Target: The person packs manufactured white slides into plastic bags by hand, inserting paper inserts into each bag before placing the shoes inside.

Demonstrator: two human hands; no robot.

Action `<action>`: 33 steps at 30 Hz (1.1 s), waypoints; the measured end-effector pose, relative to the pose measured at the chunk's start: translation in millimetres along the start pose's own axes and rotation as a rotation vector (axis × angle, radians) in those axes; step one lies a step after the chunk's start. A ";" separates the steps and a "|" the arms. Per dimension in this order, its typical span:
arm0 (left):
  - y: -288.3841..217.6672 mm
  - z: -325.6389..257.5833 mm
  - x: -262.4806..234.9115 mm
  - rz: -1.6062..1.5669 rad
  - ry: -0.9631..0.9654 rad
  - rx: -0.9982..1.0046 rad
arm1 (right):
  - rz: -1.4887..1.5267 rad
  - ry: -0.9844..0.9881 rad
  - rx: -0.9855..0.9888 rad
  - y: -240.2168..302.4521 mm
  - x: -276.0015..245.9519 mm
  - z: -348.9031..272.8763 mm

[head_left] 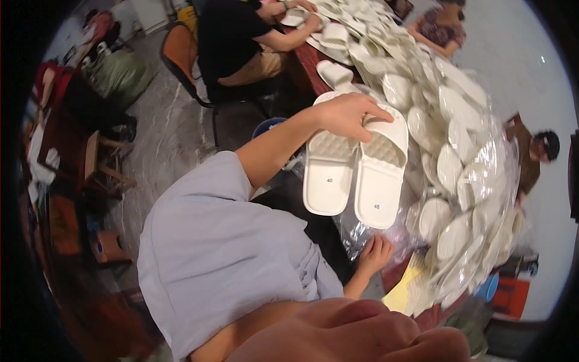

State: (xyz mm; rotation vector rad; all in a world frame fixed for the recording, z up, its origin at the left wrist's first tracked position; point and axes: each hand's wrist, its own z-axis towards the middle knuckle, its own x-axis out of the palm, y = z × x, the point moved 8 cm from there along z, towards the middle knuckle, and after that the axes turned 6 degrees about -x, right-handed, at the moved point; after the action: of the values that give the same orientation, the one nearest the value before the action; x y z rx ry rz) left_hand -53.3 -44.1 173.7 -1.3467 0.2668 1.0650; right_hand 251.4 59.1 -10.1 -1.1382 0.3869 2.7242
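My left hand [351, 116] is closed on a pair of white slippers at their straps, index finger and thumb over the strap of the right one. The left slipper [329, 184] and right slipper [380, 193] lie side by side, soles' inner faces showing, heels toward my right hand. Below the heels, my right hand [375, 252] has its fingers curled beside clear plastic film [357, 232]. Whatever those fingers grip, if anything, is hidden. Just beyond my left hand another white slipper [335, 75] rests at the table edge.
A large heap of white slippers [449, 163], partly under clear plastic, covers the dark red table. Yellow paper [405, 288] lies near its lower edge. A person in black [232, 42] handles slippers beside an orange-backed chair [180, 51]. A wooden stool [105, 161] stands left.
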 end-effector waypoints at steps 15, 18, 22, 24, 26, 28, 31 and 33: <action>221.1 123.5 -164.0 -0.179 -0.599 -0.330 | -0.036 0.037 -0.034 3.4 -2.6 5.8; 272.7 187.0 -200.1 -0.129 -0.785 -0.401 | -0.018 0.046 -0.047 4.7 -7.9 11.0; 305.8 269.8 -207.7 -0.228 -0.841 -0.559 | -0.052 0.013 -0.145 -4.4 -4.6 -3.3; 317.6 290.1 -198.1 -0.228 -0.887 -0.643 | -0.053 0.032 -0.127 0.6 -6.3 -9.3; 339.2 302.9 -184.3 -0.164 -0.815 -0.687 | -0.049 0.060 -0.111 2.2 -10.1 -11.7; 340.4 329.3 -144.4 -0.090 -0.617 -0.701 | -0.083 0.089 -0.024 12.7 -12.4 -14.7; 351.0 345.0 -115.3 0.077 -0.563 -0.621 | -0.106 0.163 0.060 10.3 -18.5 -11.2; 379.7 309.2 -174.3 0.255 -0.757 -0.410 | -0.073 0.190 0.084 -23.4 -8.0 -13.8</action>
State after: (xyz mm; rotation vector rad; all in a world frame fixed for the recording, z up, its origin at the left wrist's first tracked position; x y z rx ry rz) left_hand -553.1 92.5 132.3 -1.1755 -0.3728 1.8324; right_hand 272.0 76.9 -17.7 -1.3648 0.4701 2.5210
